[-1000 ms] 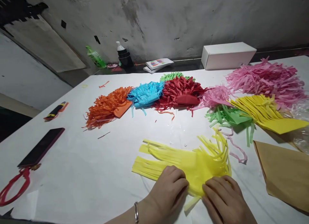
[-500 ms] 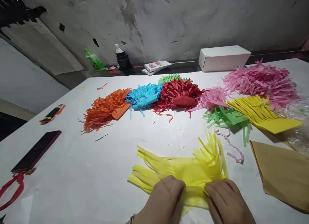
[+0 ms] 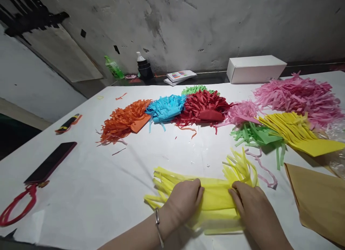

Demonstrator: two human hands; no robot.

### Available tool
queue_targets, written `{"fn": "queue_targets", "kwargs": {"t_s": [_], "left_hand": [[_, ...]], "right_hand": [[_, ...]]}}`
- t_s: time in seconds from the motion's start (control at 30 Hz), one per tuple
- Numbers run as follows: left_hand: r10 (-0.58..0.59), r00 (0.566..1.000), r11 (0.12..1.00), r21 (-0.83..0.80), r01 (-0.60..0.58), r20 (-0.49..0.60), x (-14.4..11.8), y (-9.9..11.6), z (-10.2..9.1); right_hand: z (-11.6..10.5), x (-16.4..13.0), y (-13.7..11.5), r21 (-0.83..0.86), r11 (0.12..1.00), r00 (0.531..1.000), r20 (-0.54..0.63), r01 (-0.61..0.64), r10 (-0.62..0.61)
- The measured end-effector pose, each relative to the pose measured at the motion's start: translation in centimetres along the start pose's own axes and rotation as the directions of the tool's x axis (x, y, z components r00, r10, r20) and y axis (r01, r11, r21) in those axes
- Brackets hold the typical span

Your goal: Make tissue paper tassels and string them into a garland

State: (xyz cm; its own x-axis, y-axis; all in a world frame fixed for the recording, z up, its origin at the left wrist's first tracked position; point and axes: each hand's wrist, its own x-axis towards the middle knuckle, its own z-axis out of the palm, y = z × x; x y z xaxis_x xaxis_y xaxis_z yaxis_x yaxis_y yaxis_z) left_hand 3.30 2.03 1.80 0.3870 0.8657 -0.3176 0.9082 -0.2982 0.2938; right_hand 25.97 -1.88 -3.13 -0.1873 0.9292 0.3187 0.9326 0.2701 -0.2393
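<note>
A sheet of yellow tissue paper (image 3: 217, 195), cut into fringe at its left and right ends, lies at the front of the white table. My left hand (image 3: 185, 198) pinches its middle, left of centre, with the fingers closed. On the right, my right hand (image 3: 249, 203) grips the paper close to the upright fringe (image 3: 239, 167). Between the hands the paper is stretched flat, with a lower layer or fold showing toward me. A silver bracelet (image 3: 158, 225) circles my left wrist.
Fringed bundles in orange (image 3: 122, 122), blue (image 3: 166, 109), red (image 3: 206, 108), green (image 3: 257, 135), pink (image 3: 298, 97) and yellow (image 3: 296, 131) line the back. Left lie a phone (image 3: 51, 163) with a red strap (image 3: 18, 207) and a cutter (image 3: 68, 124). Brown paper (image 3: 318, 201) lies right; a white box (image 3: 256, 69) stands behind.
Both hands have moved up and away from me on the yellow paper, and more of its lower part shows. My left forearm has come into view. The camera view has shifted slightly left.
</note>
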Motion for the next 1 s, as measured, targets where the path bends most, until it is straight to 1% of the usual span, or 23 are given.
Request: {"fn": "queue_targets", "kwargs": {"t_s": [0.07, 0.1, 0.13, 0.17, 0.2, 0.23, 0.27, 0.3, 0.33, 0.37, 0.4, 0.5, 0.57, 0.67, 0.7, 0.73, 0.77, 0.8, 0.83, 0.87, 0.9, 0.93, 1.0], "left_hand": [[0.009, 1.000, 1.000, 0.012, -0.009, 0.004, 0.2, 0.0, 0.0], [0.013, 1.000, 1.000, 0.014, -0.013, 0.006, 0.3, -0.1, 0.0], [0.016, 1.000, 1.000, 0.015, -0.016, 0.007, 0.4, -0.1, 0.0], [0.020, 1.000, 1.000, 0.017, -0.021, 0.008, 0.4, -0.1, 0.1], [0.024, 1.000, 1.000, 0.020, -0.025, 0.009, 0.4, -0.1, 0.1], [0.027, 1.000, 0.999, 0.023, -0.028, 0.009, 0.5, -0.1, 0.2], [0.029, 1.000, 0.999, 0.026, -0.029, 0.009, 0.5, -0.1, 0.2], [0.028, 1.000, 0.999, 0.029, -0.029, 0.009, 0.6, -0.1, 0.2], [0.027, 1.000, 0.999, 0.032, -0.027, 0.010, 0.6, -0.1, 0.2], [0.024, 1.000, 0.999, 0.034, -0.025, 0.013, 0.6, -0.1, 0.2], [0.022, 1.000, 0.999, 0.036, -0.023, 0.016, 0.7, -0.1, 0.1], [0.014, 1.000, 0.999, 0.039, -0.015, 0.027, 0.7, -0.1, -0.1], [0.008, 1.000, 0.999, 0.039, -0.009, 0.030, 0.7, 0.0, -0.2], [0.003, 0.999, 0.999, 0.037, -0.004, 0.036, 0.7, 0.0, -0.2], [0.003, 0.999, 0.999, 0.037, -0.004, 0.039, 0.8, 0.0, -0.2], [0.002, 0.999, 0.999, 0.036, -0.004, 0.041, 0.8, 0.0, -0.2], [0.003, 0.999, 0.999, 0.035, -0.004, 0.042, 0.8, 0.1, -0.2], [0.003, 0.999, 0.999, 0.033, -0.005, 0.043, 0.8, 0.1, -0.2], [0.004, 0.999, 0.999, 0.032, -0.006, 0.042, 0.8, 0.1, -0.3], [0.005, 0.999, 1.000, 0.030, -0.006, 0.042, 0.8, 0.2, -0.3], [0.004, 0.999, 1.000, 0.028, -0.005, 0.041, 0.8, 0.2, -0.4], [0.004, 0.999, 1.000, 0.026, -0.005, 0.041, 0.8, 0.2, -0.4], [0.001, 0.999, 1.000, 0.018, -0.001, 0.039, 0.7, 0.2, -0.6]], "right_hand": [[-0.5, -0.1, 0.6, -0.107, 0.994, 0.994, -0.107, -0.028, 0.017], [-0.9, -0.2, 0.8, -0.160, 0.987, 0.985, -0.171, -0.033, 0.005], [-1.4, -0.3, 1.0, -0.193, 0.981, 0.974, -0.223, -0.013, -0.031], [-1.9, -0.5, 0.9, -0.200, 0.978, 0.962, -0.249, 0.059, -0.109], [-2.4, -0.7, 0.7, -0.178, 0.969, 0.946, -0.243, 0.174, -0.215], [-2.8, -0.9, 0.3, -0.118, 0.950, 0.924, -0.224, 0.291, -0.311], [-3.1, -1.1, -0.2, -0.032, 0.927, 0.905, -0.206, 0.375, -0.373], [-3.2, -1.3, -0.7, 0.052, 0.909, 0.895, -0.206, 0.413, -0.395], [-3.3, -1.6, -1.1, 0.109, 0.906, 0.901, -0.199, 0.410, -0.384], [-3.3, -1.9, -1.3, 0.131, 0.916, 0.916, -0.190, 0.380, -0.353], [-3.1, -2.2, -1.2, 0.115, 0.934, 0.931, -0.181, 0.339, -0.315], [-2.6, -3.7, 0.7, -0.077, 0.951, 0.940, -0.146, 0.300, -0.308], [-2.4, -5.1, 2.8, -0.194, 0.958, 0.948, -0.196, 0.213, -0.250], [-2.8, -6.8, 5.2, -0.316, 0.949, 0.955, -0.273, 0.022, -0.113], [-3.2, -7.1, 5.4, -0.342, 0.938, 0.947, -0.317, -0.057, -0.058], [-3.6, -7.0, 5.2, -0.348, 0.931, 0.931, -0.364, -0.107, -0.029], [-4.1, -6.6, 4.6, -0.335, 0.936, 0.916, -0.398, -0.105, -0.040], [-4.6, -6.0, 3.7, -0.313, 0.948, 0.911, -0.403, -0.052, -0.083], [-4.8, -5.1, 2.6, -0.270, 0.958, 0.908, -0.369, 0.102, -0.200], [-4.9, -4.1, 1.3, -0.212, 0.940, 0.903, -0.284, 0.268, -0.322], [-4.7, -3.1, 0.0, -0.150, 0.898, 0.883, -0.172, 0.414, -0.436], [-4.2, -2.2, -1.1, -0.094, 0.849, 0.840, -0.124, 0.520, -0.529], [-3.0, -1.0, -2.8, -0.012, 0.883, 0.866, -0.184, 0.470, -0.464]]}}
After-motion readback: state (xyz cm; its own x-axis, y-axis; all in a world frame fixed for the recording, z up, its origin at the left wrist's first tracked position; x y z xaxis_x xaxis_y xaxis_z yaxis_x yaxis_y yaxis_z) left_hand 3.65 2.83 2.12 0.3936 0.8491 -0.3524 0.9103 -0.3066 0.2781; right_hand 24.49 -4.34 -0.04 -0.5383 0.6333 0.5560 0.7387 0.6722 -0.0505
